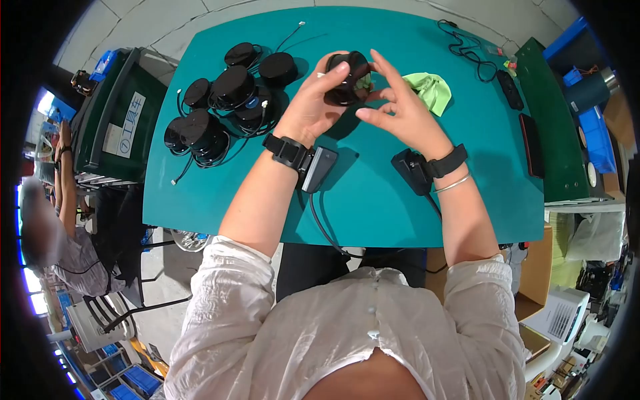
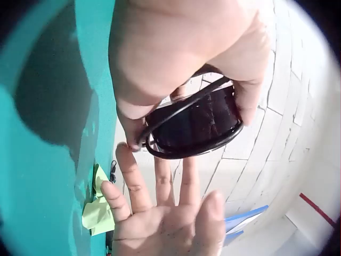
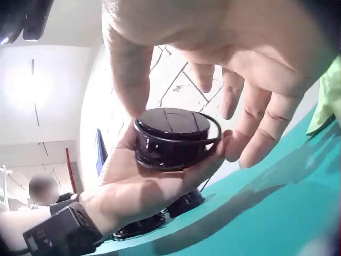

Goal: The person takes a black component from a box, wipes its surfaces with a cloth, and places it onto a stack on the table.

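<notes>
Head view shows the left hand [image 1: 310, 103] gripping a round black device [image 1: 347, 79] above the teal worktop [image 1: 373, 200]; the right hand [image 1: 400, 110], fingers straight and relaxed, touches it beside a green cloth [image 1: 430, 90].

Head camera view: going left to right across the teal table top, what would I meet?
Heap of black round devices → left hand holding a black round device → right hand → green cloth → black cable.
</notes>
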`<state>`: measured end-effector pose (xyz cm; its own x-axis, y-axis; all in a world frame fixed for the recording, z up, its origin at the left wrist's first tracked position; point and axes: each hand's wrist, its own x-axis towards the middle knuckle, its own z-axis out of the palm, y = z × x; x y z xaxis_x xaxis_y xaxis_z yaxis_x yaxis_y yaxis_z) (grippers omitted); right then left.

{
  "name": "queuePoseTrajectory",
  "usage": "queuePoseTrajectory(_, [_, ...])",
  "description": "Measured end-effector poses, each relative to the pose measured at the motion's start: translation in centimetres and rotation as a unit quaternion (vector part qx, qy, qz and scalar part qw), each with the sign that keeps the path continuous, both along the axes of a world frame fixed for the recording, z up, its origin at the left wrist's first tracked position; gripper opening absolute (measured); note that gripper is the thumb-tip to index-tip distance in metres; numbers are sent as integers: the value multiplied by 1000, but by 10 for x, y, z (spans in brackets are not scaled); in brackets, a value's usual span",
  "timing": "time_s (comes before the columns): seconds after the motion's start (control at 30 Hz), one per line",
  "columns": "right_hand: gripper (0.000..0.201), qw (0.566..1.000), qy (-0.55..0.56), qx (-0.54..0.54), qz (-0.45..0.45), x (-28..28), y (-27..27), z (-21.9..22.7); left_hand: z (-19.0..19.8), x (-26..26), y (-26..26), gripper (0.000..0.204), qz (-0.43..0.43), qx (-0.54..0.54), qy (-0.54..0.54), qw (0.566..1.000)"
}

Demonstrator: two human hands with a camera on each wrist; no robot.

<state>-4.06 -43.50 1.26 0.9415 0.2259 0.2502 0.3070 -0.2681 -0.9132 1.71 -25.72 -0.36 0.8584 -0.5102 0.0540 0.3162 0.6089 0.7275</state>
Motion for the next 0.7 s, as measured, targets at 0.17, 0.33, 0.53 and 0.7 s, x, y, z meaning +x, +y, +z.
queuePoseTrajectory(0.17, [88,991,-114,-64,-40,9,-4,-15,-1,-12,-15,54,-25,46,-97,994])
queuePoseTrajectory(0.33, [85,981,-172,-67,-67,10,-12,-5,1,-2,-10,69,-111,-74,-152,979])
queuePoseTrajectory(0.53, [88,952,-232,-192,-51,3,-14,3,4,1,5,60,-105,152,-72,980])
queuePoseTrajectory(0.7, [92,949,-251,-185,-47,1,-11,5,0,4,10,58,-83,135,-99,982])
